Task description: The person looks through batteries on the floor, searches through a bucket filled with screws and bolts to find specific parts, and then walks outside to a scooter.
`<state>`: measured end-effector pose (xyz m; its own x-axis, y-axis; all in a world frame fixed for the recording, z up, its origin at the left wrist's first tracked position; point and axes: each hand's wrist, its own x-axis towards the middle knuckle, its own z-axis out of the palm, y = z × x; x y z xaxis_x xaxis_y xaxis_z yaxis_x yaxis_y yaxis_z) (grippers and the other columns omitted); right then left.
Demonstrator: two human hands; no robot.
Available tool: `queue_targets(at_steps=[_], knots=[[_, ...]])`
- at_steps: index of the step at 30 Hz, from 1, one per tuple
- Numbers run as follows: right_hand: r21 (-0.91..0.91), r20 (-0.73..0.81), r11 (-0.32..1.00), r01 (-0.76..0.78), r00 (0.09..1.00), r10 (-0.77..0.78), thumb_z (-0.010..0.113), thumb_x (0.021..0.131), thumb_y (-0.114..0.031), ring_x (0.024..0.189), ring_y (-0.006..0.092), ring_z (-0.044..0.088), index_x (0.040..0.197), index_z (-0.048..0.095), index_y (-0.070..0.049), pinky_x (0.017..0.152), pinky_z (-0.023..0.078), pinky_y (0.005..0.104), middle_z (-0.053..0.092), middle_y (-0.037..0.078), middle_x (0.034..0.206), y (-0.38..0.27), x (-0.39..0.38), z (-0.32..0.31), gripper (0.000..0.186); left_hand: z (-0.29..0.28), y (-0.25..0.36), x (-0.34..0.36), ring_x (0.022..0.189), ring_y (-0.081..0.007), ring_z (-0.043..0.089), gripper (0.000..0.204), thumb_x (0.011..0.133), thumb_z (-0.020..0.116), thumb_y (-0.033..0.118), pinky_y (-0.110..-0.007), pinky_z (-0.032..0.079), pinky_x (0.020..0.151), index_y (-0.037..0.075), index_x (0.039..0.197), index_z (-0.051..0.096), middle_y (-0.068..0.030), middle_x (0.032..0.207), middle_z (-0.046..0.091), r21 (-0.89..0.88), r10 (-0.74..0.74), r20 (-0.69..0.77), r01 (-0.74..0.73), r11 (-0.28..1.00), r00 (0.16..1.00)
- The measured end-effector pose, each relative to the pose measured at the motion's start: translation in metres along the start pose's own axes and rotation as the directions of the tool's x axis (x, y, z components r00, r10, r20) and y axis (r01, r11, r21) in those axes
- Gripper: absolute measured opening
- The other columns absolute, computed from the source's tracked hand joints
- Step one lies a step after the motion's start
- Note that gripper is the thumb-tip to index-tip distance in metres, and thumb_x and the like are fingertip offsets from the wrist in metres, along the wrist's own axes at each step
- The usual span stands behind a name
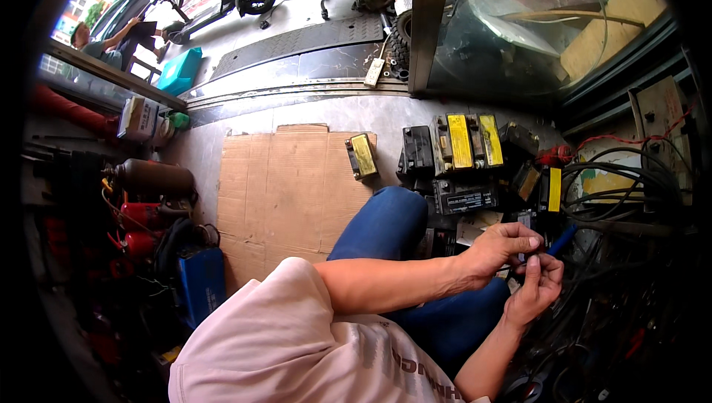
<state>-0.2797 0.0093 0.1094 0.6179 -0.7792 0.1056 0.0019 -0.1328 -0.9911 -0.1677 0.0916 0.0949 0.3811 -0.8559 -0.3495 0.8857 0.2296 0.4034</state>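
Both my hands are brought together over my right knee, to the right of the picture. My left hand point(498, 251) crosses over from the left, thumb and fingers pinched. Just below it my right hand point(535, 290) is closed as well, its thumb raised against the fingers. Whatever is between the fingertips is dark and too small to make out. A blue handle-like piece point(565, 238) shows right beside the fingertips; whether a hand touches it I cannot tell. Beyond the hands lies a black battery point(466, 199) on its side, near a yellow-labelled battery point(459, 141) standing with several others.
A flattened cardboard sheet point(278, 180) covers the floor at left, with one battery point(362, 156) on its right edge. Black cables point(608, 188) coil at right. Red canisters point(141, 214) and a blue box point(202, 284) stand at left. A person point(100, 50) sits outside the doorway.
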Motion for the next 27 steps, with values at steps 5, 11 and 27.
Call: queue_targets(at_steps=[5,11,27], knots=[[-0.27,-0.036,0.94,0.207,0.974,-0.225,0.064,0.102,-0.005,0.074,0.011,0.058,0.102,0.059,0.001,0.07,0.049,0.0239,0.064,0.006,0.101,0.005,-0.005,0.008,0.008,-0.004,-0.003,-0.001,0.088,-0.0114,0.065,0.025,0.1,0.074,0.021,-0.028,0.054,0.082,0.001,0.115,0.07,-0.0039,0.099,0.07,0.059,0.061,-0.027,-0.059,0.996,0.998],[0.064,-0.001,0.994,-0.083,0.997,0.083,0.067,0.101,-0.01,0.066,0.0115,0.058,0.102,0.061,-0.002,0.063,0.047,0.0237,0.065,0.007,0.083,-0.005,-0.003,0.008,0.01,-0.014,0.005,-0.004,0.087,-0.0124,0.064,0.019,0.1,0.072,0.014,-0.029,0.055,0.078,-0.001,0.111,0.07,-0.0059,0.097,0.071,0.093,0.059,0.048,-0.063,0.994,0.997],[0.295,-0.072,0.816,-0.498,0.84,0.538,0.07,0.097,-0.01,0.07,0.0096,0.064,0.103,0.072,-0.004,0.06,0.051,0.0235,0.069,0.002,0.084,0.004,-0.006,0.04,0.009,-0.026,0.012,-0.019,0.073,-0.0133,0.066,0.014,0.104,0.066,0.012,-0.028,0.055,0.063,0.003,0.114,0.066,-0.0067,0.093,0.068,0.287,0.098,-0.161,-0.048,0.957,0.982]])
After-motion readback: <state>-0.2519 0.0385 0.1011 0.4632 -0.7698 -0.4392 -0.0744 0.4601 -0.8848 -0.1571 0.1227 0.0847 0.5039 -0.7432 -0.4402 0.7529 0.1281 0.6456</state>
